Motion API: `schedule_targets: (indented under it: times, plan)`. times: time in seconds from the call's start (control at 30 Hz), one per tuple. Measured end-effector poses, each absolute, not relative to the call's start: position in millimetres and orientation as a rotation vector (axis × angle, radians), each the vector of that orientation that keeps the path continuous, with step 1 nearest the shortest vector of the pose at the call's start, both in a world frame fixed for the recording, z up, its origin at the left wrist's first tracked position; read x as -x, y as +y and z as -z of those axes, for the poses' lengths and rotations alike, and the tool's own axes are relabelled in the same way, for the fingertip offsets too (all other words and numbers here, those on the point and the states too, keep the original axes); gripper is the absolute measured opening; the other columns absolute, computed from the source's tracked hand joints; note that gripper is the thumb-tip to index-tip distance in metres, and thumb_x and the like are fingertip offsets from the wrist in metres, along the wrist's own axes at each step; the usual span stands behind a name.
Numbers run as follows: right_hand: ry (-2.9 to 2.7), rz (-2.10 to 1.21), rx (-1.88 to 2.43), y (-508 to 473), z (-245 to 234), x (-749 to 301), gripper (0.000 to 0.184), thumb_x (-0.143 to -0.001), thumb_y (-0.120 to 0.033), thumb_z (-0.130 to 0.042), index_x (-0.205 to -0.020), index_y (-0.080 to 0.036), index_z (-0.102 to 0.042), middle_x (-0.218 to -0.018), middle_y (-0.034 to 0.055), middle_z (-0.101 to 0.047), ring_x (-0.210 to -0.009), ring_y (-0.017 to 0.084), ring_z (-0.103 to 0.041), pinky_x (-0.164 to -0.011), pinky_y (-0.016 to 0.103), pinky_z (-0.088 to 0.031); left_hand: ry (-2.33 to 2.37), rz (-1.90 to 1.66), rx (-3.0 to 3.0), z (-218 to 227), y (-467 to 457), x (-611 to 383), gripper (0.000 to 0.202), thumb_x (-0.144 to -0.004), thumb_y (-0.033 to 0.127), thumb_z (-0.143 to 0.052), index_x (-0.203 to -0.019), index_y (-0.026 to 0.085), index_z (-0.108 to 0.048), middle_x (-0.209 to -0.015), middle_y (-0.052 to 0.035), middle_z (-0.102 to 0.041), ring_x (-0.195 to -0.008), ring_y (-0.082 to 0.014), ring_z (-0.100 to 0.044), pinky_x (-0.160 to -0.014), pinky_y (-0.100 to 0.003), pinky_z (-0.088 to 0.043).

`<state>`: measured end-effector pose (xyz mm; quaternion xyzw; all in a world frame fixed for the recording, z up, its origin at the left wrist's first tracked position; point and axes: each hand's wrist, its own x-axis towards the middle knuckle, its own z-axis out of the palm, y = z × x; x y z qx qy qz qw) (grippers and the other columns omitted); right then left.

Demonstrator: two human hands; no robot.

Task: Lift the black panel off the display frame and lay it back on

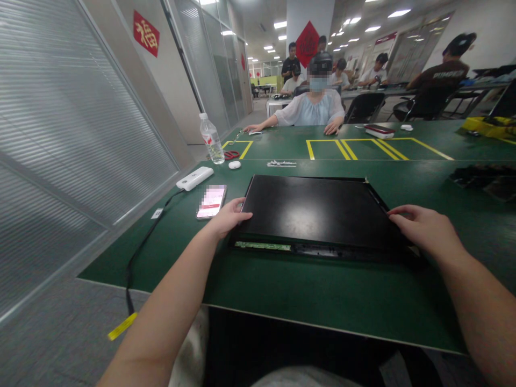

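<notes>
Head view: black panel (310,207) lies flat or nearly so over a black frame (334,251) on the green counter (282,287), directly in front of the person and between both hands. Long axis runs left to right, roughly crosswise to the forearms; short sides face the hands.

Left hand (227,219): grasping the panel's left edge, thumb on the upper face, fingers around the side and partly hidden. Panel lies to its right.

Right hand (427,228): thumb and forefinger drawn together at the right edge; panel lies to its left. Cannot tell whether they clamp the panel, the frame rim, or merely rest there. Neither hand is nearer; both are at the edges.

Key relation (judged): panel against frame. Frame shows past the panel along the right side and the near edge, where a green circuit strip (262,246) is exposed left of centre. Any shift would probably depend on this offset and on both hands moving evenly. Gap height between the two: not readable.
</notes>
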<state>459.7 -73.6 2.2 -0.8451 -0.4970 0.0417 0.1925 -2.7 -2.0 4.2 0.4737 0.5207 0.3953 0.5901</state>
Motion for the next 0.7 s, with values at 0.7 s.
schedule_targets:
  times: [0.7]
  plan:
    - [-1.283,-0.367,2.301,-67,9,-480,0.031,-0.068,-0.047,-0.063,-0.087,-0.028,-0.079,-0.074,0.0017,-0.073,-0.070,0.023,-0.068,-0.065,0.036,-0.049,1.290,-0.954,-1.036,-7,-2,2,0.059,-0.082,0.020,-0.075,-0.138,0.020,-0.058,-0.097,-0.0069,-0.078,-0.084,-0.0237,-0.076,-0.078,-0.037,-0.062]
